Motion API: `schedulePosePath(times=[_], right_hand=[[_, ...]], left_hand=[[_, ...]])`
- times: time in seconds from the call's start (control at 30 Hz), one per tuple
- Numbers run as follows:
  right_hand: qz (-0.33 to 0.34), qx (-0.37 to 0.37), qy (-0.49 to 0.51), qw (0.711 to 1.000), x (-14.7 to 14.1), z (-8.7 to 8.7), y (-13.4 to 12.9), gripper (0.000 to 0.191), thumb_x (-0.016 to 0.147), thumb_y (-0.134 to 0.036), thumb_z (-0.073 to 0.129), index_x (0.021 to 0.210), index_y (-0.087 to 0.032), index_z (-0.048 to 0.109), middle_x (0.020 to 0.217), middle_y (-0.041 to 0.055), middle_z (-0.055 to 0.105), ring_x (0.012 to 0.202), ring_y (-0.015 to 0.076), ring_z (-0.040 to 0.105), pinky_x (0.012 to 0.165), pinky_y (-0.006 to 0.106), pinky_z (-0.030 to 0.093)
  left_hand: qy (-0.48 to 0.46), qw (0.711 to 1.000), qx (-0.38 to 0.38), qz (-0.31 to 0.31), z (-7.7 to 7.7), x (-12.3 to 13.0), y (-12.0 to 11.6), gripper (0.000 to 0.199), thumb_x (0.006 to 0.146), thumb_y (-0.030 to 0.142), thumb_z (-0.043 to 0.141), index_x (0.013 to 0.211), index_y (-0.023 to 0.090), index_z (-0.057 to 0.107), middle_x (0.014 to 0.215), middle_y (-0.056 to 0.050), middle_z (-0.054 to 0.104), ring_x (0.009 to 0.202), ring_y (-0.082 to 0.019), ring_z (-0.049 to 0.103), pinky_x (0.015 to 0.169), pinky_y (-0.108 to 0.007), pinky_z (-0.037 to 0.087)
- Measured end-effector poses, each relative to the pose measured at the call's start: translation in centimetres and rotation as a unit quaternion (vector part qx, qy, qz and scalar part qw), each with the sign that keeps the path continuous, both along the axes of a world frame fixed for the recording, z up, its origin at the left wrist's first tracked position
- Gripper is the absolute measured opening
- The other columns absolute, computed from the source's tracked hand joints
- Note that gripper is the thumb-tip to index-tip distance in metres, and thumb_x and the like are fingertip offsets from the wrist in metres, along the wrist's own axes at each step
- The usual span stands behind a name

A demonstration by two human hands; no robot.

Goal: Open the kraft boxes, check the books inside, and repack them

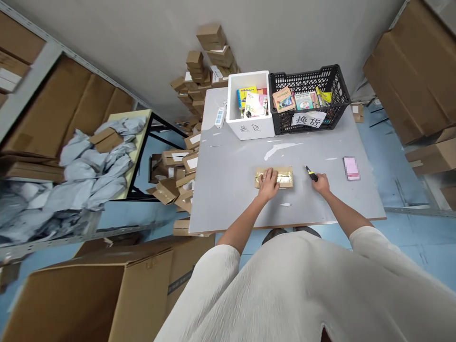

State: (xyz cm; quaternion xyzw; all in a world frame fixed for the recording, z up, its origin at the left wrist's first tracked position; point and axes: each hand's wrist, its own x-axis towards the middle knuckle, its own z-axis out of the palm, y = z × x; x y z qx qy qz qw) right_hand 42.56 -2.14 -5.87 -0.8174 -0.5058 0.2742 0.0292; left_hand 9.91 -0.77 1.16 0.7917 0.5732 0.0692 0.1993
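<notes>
A small cardboard box point(286, 176) wrapped in shiny tape lies flat near the front of the grey table point(228, 190). My left hand point(269, 184) rests on top of it, fingers slightly apart across the taped surface. To the right of the box, my right hand point(322, 184) is closed around a black and yellow utility knife point(312, 175). The knife's tip points away to the upper left, apart from the box. A pink card-like item point(351, 168), its face blurred, lies further right on the table.
At the table's back stand a white bin point(251, 128) and a black plastic crate point(302, 124), both holding books. A power strip point(220, 117) lies left of them. Small boxes point(190, 161) pile up left of the table. Grey parcels point(103, 166) cover a side table. A large open carton point(142, 285) stands front left.
</notes>
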Motion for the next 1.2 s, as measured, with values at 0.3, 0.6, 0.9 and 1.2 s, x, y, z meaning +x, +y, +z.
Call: schedulePosePath(times=[0.3,0.6,0.9,1.2], right_hand=[[-0.005,0.005,-0.015,1.0,0.6,-3.9,-0.5,0.048,0.093,-0.034,0.068,0.137,-0.016,0.065,0.136,0.0206,0.062,0.126,0.0353,0.06,0.106,0.047,0.05],[0.056,0.178,0.136,0.973,-5.6,1.4,1.1,0.053,0.103,-0.042,0.05,0.149,-0.018,0.058,0.139,0.0193,0.063,0.114,0.0311,0.065,0.104,0.046,0.053],[0.224,0.207,0.089,0.948,-10.8,7.9,-0.3,0.038,0.103,-0.032,0.046,0.131,-0.018,0.068,0.122,0.0158,0.074,0.117,0.0327,0.064,0.106,0.046,0.05],[0.303,0.219,0.009,0.927,-10.3,10.3,0.6,0.053,0.104,-0.032,0.044,0.153,-0.021,0.061,0.164,0.0153,0.058,0.147,0.0349,0.052,0.118,0.053,0.044]], left_hand=[[0.036,0.999,-0.015,0.036,-0.2,-3.6,-1.4,0.06,0.106,0.044,0.05,0.164,0.028,0.048,0.179,-0.016,0.036,0.167,-0.037,0.028,0.132,-0.06,0.027],[0.013,0.992,-0.016,0.127,-0.4,-4.5,-1.1,0.07,0.106,0.049,0.052,0.169,0.023,0.039,0.18,-0.021,0.031,0.163,-0.042,0.033,0.127,-0.062,0.033],[-0.089,0.987,-0.024,0.135,-1.2,-6.7,0.2,0.084,0.097,0.037,0.06,0.174,0.024,0.03,0.168,-0.017,0.051,0.153,-0.038,0.046,0.123,-0.055,0.042],[-0.171,0.979,-0.031,0.107,-2.0,-7.6,0.9,0.102,0.094,0.034,0.064,0.18,0.024,0.009,0.175,-0.016,0.045,0.155,-0.038,0.047,0.121,-0.053,0.044]])
